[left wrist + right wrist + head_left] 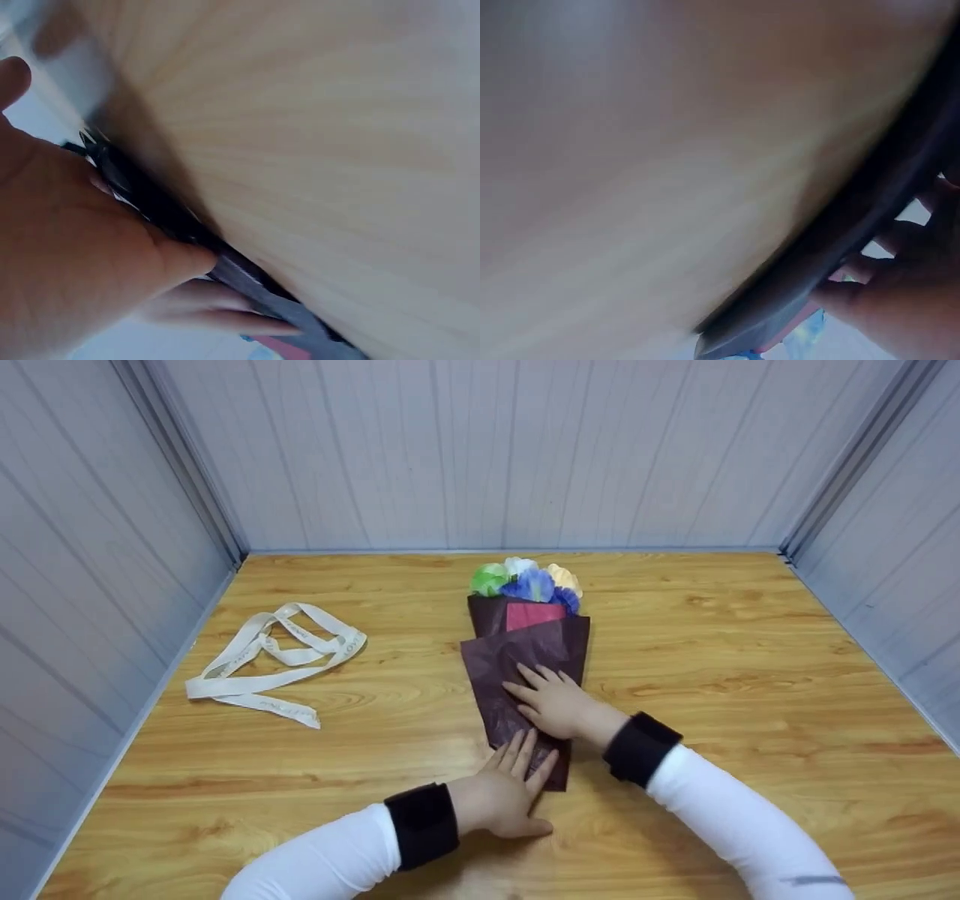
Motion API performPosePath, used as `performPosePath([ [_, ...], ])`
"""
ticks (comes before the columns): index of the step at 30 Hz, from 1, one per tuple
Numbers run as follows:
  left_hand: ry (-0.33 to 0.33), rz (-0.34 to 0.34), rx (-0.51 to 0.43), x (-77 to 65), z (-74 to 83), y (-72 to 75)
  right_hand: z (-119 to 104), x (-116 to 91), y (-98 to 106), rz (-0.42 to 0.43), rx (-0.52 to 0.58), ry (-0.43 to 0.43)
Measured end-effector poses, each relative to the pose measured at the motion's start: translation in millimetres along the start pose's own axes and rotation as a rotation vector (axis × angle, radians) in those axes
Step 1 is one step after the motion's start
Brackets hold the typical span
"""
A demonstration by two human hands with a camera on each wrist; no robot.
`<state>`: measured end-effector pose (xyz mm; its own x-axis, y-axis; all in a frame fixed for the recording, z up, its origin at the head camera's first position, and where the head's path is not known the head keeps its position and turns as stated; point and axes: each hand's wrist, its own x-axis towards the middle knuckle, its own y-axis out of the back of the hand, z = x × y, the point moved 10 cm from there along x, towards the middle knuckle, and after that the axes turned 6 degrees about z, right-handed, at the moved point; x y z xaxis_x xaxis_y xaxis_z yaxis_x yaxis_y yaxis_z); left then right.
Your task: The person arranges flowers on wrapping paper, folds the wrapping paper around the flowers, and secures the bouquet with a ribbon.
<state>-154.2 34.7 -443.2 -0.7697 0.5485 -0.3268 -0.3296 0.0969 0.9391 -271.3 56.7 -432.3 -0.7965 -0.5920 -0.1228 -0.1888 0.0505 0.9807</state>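
Observation:
A small bouquet wrapped in dark purple paper (491,667) lies on the wooden table, its blossoms toward the back wall. Green, white, blue and cream artificial flowers (535,584) show above the wrap, with a pink sheet (534,616) under the front fold. My right hand (553,705) rests on the middle of the paper with fingers spread and straight. Lower down, my left hand (511,791) presses the narrow end with extended fingers, thumb over the table. From the side, the left wrist view shows the dark paper (247,274) beneath the left hand's fingers.
A white ribbon with printed lettering (259,684) lies in loose loops on the left of the wooden table (720,660). Pale panel walls (480,457) stand along the back and both sides. Black bands (643,748) circle both wrists over white sleeves.

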Motion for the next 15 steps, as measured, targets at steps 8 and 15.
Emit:
performPosePath([
  [8,0.126,-0.013,0.002,-13.7,-14.1,-6.1,-23.9,-59.1,-12.5,0.023,0.038,0.155],
  [15,0.137,-0.015,0.035,-12.3,-14.5,-4.5,-37.6,-76.0,-18.5,0.017,-0.016,0.213],
])
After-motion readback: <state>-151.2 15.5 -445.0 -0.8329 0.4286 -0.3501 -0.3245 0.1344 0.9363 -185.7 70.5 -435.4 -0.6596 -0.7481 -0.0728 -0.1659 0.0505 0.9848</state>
